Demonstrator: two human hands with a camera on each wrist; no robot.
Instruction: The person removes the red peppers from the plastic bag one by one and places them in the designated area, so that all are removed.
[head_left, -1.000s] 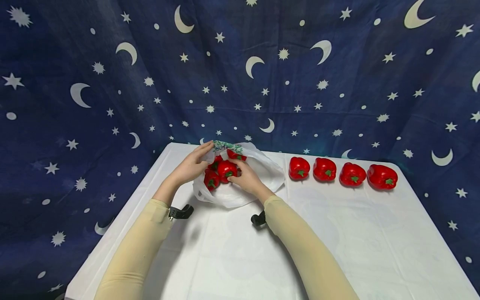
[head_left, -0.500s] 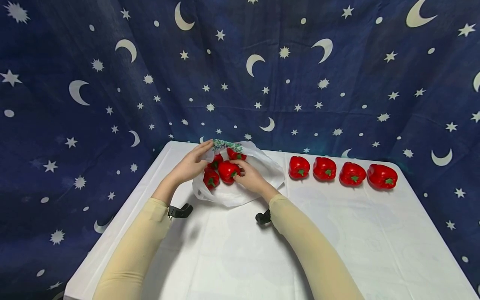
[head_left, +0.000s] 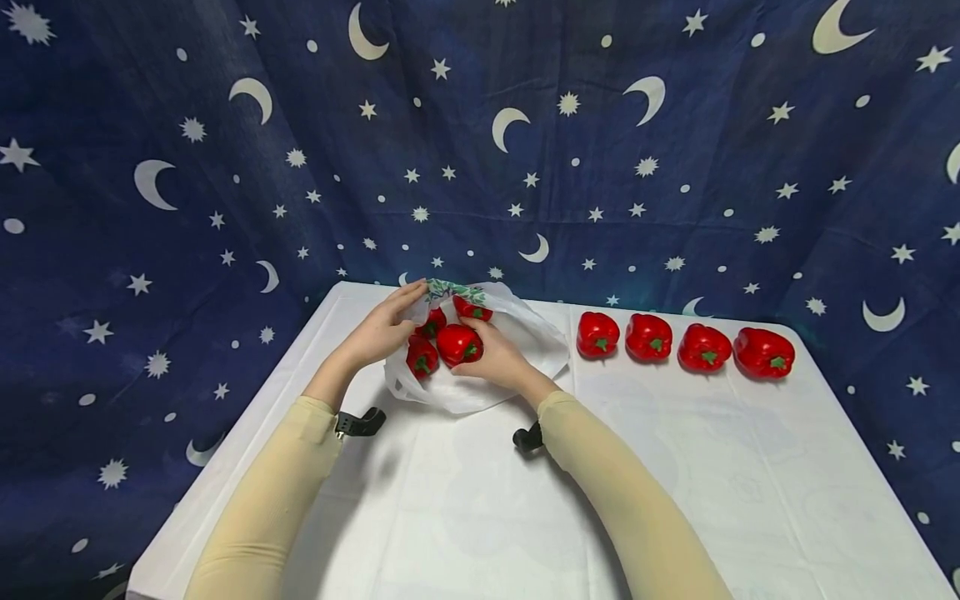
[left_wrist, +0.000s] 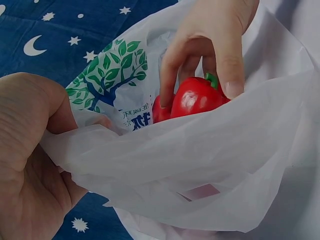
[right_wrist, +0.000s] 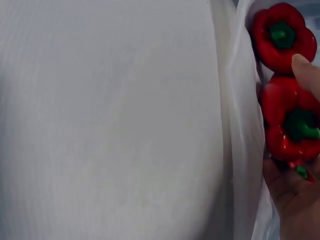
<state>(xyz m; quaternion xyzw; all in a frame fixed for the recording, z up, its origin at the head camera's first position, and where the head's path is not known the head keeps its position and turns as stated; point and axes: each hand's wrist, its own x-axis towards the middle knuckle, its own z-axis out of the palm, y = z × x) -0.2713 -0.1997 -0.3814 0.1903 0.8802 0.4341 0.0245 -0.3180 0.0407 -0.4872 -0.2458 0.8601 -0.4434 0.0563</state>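
Note:
My left hand pinches the left rim of a white plastic bag between thumb and fingers and holds its mouth apart. My right hand reaches inside and grips a red bell pepper, thumb on one side and fingers on the other. Around that pepper in the bag lie a bell pepper at the left, another bell pepper behind, and a partly covered bell pepper at the back. The bag's near wall hides the peppers' lower parts in the left wrist view.
To the bag's right, several red bell peppers stand in a row along the far side of the white-covered table. A dark blue curtain with moons and stars hangs behind.
My right hand shifted slightly right and then settled further around the pepper. That pepper has moved a little right, its stem turning rightward. The left hand stays in place on the bag.

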